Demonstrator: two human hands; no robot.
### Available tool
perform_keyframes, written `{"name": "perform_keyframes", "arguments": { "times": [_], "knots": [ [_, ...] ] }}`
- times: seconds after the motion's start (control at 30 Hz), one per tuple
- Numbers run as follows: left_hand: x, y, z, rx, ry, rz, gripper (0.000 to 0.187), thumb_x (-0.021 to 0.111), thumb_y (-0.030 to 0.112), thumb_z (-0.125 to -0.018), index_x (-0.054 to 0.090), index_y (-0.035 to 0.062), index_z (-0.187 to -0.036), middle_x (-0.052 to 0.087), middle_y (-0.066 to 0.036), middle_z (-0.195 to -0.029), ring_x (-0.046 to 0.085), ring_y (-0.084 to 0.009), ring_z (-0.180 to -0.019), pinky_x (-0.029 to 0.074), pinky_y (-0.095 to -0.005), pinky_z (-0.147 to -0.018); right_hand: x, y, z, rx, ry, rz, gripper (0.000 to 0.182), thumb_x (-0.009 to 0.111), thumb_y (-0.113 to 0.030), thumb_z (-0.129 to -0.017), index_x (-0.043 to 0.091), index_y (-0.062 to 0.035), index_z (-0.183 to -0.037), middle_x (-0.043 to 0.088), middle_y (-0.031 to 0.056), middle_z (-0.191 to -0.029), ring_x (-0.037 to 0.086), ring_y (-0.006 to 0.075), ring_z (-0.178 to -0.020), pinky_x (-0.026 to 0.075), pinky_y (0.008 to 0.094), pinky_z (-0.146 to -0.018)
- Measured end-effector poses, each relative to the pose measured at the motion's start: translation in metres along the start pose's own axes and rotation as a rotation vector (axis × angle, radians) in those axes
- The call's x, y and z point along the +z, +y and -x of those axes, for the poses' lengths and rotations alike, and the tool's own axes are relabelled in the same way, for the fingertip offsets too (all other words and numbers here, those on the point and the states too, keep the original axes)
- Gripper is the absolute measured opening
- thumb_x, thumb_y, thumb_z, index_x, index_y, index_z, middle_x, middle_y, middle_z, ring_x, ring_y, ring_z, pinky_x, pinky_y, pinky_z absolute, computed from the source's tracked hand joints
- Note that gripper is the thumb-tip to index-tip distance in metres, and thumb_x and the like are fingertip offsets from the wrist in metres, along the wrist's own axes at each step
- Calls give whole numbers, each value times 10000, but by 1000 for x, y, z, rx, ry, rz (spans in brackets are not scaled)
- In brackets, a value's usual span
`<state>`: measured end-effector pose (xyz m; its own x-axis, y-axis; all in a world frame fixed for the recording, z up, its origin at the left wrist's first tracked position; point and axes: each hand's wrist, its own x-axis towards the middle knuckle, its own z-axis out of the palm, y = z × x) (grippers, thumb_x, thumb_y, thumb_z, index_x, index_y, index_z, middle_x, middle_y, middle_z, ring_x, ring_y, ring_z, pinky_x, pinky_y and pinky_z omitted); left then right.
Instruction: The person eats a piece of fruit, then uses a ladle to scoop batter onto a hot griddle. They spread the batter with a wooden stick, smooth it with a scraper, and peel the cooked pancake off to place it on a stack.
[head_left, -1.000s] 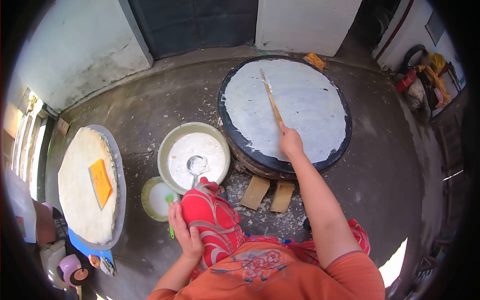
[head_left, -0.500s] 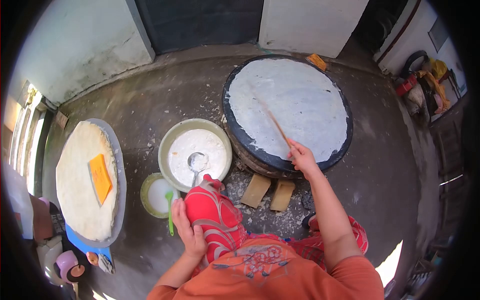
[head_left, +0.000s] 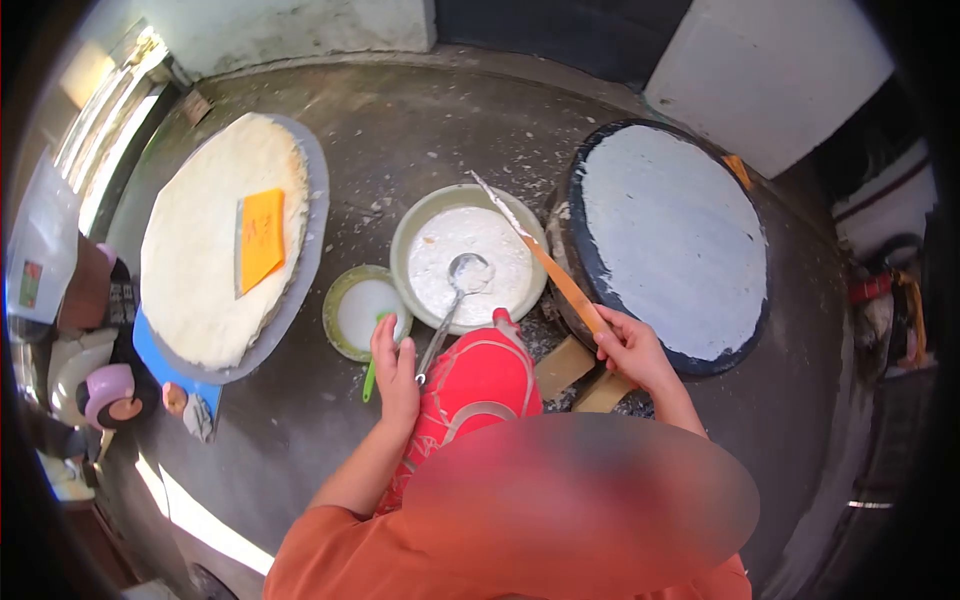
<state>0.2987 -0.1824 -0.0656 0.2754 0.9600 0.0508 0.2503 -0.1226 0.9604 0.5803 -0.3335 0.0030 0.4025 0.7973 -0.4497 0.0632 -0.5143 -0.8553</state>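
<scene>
Though dark, floor [head_left: 450,125] beside pale walls [head_left: 300,32].

The right hand [head_left: 632,350] grips the near end of a wooden spreader [head_left: 565,285], its batter-smeared far end over the large bowl [head_left: 402,245] of white batter [head_left: 450,240], where a ladle [head_left: 450,325] rests. The left hand [head_left: 396,368] is open by the red-clad knee [head_left: 490,375], near the small bowl [head_left: 335,325]. Right of the large bowl, a thin white layer [head_left: 675,240] covers the round griddle [head_left: 590,240]; at left, an orange scraper [head_left: 262,235] lies on stacked flatbreads [head_left: 195,240].
</scene>
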Motion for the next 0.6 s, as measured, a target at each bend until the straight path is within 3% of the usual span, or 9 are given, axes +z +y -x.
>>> {"name": "perform_keyframes", "arguments": {
  "times": [0.07, 0.1, 0.17, 0.27, 0.3, 0.43, 0.5, 0.53, 0.6],
  "knots": [
    [-9, -61, -16, 24, 25, -522, 457, 451, 278, -865, 423, 39, -1254, 338, -173, -1309, 262, -328, -1251, 250, -433, -1000, 9, -18, -4, -47, -29, 119, 438, 544, -111, -842, 444, -63, -1265, 603, 21, -741, 527, 73, -612, 443, 231, -558],
    [-12, -81, -19, -4, 55, -531, 457, 451, 278, -865, 423, 39, -1254, 338, -173, -1309, 262, -328, -1251, 250, -433, -1000, 11, -11, -13, -228, -25, 247, 464, 585, -113, -800, 462, -64, -1245, 639, 87, -786, 584, 148, -642, 463, 275, -611],
    [-19, -112, -23, -378, -169, -931, 520, 485, 335, -839, 396, 66, -1275, 308, -182, -1330, 229, -340, -1263, 234, -537, -971, 24, -44, -19, -181, -71, 417, 467, 598, -123, -783, 477, -77, -1232, 637, 123, -809, 601, 191, -678, 466, 287, -643],
    [-27, -146, -18, -472, -149, -1056, 583, 493, 372, -824, 349, 70, -1301, 279, -190, -1345, 183, -339, -1281, 207, -610, -936, 51, -73, -42, -162, -115, 634, 441, 619, -158, -737, 541, -121, -1170, 618, 188, -851, 608, 296, -804, 471, 332, -717],
    [-29, -145, -19, -564, -215, -1127, 602, 491, 347, -821, 303, 79, -1327, 231, -180, -1368, 276, -379, -1239, 298, -549, -924, 60, -76, -53, -253, -184, 756, 414, 613, -173, -733, 562, -125, -1141, 619, 183, -871, 601, 304, -830, 468, 354, -735],
    [-44, -193, -17, -694, -253, -913, 587, 498, 329, -813, 325, 78, -1313, 369, -180, -1296, 473, -394, -1082, 417, -458, -850, 109, -101, -96, -332, -393, 1077, 347, 578, -196, -721, 617, -149, -1063, 623, 158, -913, 597, 306, -861, 469, 383, -762],
    [-49, -193, -21, -658, -309, -901, 443, 508, 277, -807, 485, 31, -1175, 566, -204, -1051, 592, -377, -849, 472, -394, -739, 137, -102, -118, -320, -477, 1203, 340, 571, -192, -720, 624, -156, -1053, 627, 150, -919, 601, 295, -859, 472, 375, -764],
    [-52, -190, -19, -666, -307, -902, 443, 508, 277, -807, 485, 31, -1175, 566, -204, -1051, 592, -377, -849, 472, -394, -739, 152, -98, -129, -278, -462, 1266, 332, 564, -182, -717, 632, -159, -1041, 631, 136, -922, 603, 285, -866, 474, 373, -765],
    [-57, -170, -10, -836, -44, -437, 301, 491, 241, -830, 594, -14, -953, 609, -224, -793, 605, -354, -778, 463, -398, -714, 170, -83, -147, -237, -459, 1327, 324, 557, -171, -715, 639, -163, -1029, 635, 122, -925, 605, 275, -873, 476, 371, -766]
  ]
}}
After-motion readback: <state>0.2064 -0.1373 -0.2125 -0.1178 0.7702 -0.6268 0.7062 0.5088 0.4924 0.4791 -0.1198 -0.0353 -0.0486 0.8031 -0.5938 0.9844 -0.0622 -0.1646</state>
